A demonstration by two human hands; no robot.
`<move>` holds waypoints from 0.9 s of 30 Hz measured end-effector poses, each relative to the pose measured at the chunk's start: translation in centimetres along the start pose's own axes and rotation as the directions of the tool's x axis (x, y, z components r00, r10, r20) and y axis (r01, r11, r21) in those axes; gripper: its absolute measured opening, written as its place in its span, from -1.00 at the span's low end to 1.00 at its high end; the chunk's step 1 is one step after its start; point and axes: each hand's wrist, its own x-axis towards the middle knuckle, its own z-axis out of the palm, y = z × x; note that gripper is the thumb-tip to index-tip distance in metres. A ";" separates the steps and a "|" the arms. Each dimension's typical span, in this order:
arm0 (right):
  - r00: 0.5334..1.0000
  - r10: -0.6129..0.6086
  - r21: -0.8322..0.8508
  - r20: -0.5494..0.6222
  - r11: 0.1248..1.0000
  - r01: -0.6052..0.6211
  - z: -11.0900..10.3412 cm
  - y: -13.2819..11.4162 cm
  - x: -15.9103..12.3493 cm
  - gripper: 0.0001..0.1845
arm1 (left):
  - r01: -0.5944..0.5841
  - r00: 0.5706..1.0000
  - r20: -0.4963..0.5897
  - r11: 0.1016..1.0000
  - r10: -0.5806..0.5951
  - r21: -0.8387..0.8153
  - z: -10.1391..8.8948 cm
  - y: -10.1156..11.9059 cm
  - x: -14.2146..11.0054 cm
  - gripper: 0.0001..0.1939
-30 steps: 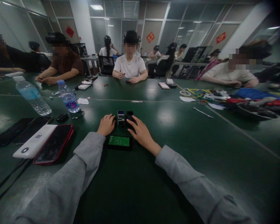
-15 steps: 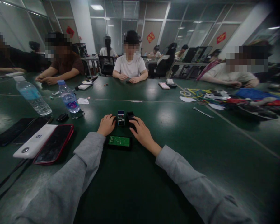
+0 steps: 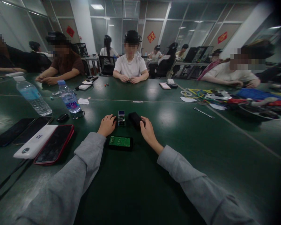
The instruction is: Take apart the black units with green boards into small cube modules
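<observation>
My right hand (image 3: 148, 129) grips the near end of a small black box-like case (image 3: 135, 119), thumb and fingers on either side. The case lies tilted on the table. My left hand (image 3: 107, 125) rests palm down, fingers stretched and loosely curved, close beside a small upright electronic module (image 3: 121, 118) with a little screen on top. Something dark shows at the left fingertips, too small to make out. Nearer to me, between my wrists, lies a green circuit board (image 3: 119, 142) in a black frame.
At left are phones, including a red-edged phone (image 3: 55, 144), a white power bank (image 3: 35, 142) and two water bottles (image 3: 71, 99). A wrench (image 3: 204, 113) and a heap of cables (image 3: 199, 93) lie right on the green table (image 3: 178, 131). Other people sit across.
My right hand has moved right and slightly turned, taking the black case away from the module and tilting it over. My left hand stays where it was.
</observation>
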 end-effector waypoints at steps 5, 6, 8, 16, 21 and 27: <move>0.993 -0.115 -0.085 0.033 0.989 0.117 -0.2 -0.3 -0.1 -0.51 | -0.001 1.000 0.002 1.000 0.001 -0.015 0.1 -0.1 0.0 -0.59; 0.992 -0.119 -0.071 0.045 0.990 0.122 -0.2 -0.4 -0.1 -0.53 | 0.001 1.000 0.003 1.000 -0.001 -0.020 0.1 -0.1 0.0 -0.59; 0.994 -0.098 -0.016 0.057 0.995 0.099 -0.3 -0.5 0.0 -0.59 | 0.005 1.000 0.003 1.000 -0.005 -0.029 0.1 -0.1 0.0 -0.59; 0.999 0.028 -0.008 -0.042 1.000 -0.029 0.1 0.7 0.4 -0.52 | 0.003 1.000 0.006 1.000 -0.003 -0.020 0.1 -0.2 0.0 -0.58; 0.995 -0.085 -0.055 0.059 0.995 0.088 -0.3 -0.4 -0.5 -0.36 | 0.001 1.000 0.000 1.000 -0.001 -0.024 0.0 -0.1 0.0 -0.58; 0.979 -0.121 -0.143 0.161 0.979 0.144 -6.4 0.0 -3.4 -0.41 | 0.007 1.000 0.006 0.999 -0.007 -0.037 -0.2 -0.1 -0.1 -0.58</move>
